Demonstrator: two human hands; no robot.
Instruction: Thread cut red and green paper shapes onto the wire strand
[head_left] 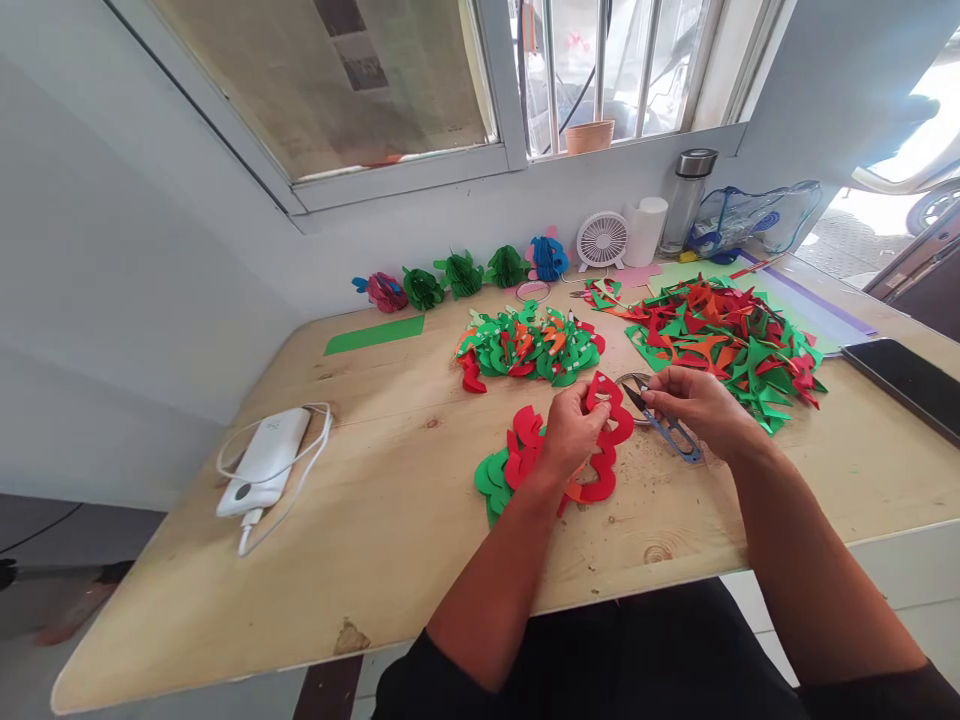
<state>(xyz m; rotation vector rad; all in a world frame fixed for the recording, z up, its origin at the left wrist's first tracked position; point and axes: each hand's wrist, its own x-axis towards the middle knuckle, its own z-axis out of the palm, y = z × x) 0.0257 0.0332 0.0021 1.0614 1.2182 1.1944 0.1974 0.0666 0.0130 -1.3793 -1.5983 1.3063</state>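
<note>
My left hand [571, 430] pinches a curved red paper cutout [619, 424] at the middle of the table. To its right, my right hand [686, 400] is closed at the blades of small blue-handled snips [675, 436]; whether the fingers grip the snips or only something small beside them is hard to tell. Under and around my left hand lie more red cutouts [528, 426] and green cutouts [493, 478]. Just beyond sits a heap of green, red and orange cutouts [532, 345].
Paper scraps [727, 345] are piled at the right, near a black phone [907, 385]. Folded paper figures [460, 274], a small fan [602, 240] and a glass bottle [686, 200] line the wall. A white power bank [266, 462] with cable lies at left on the wooden table [390, 540].
</note>
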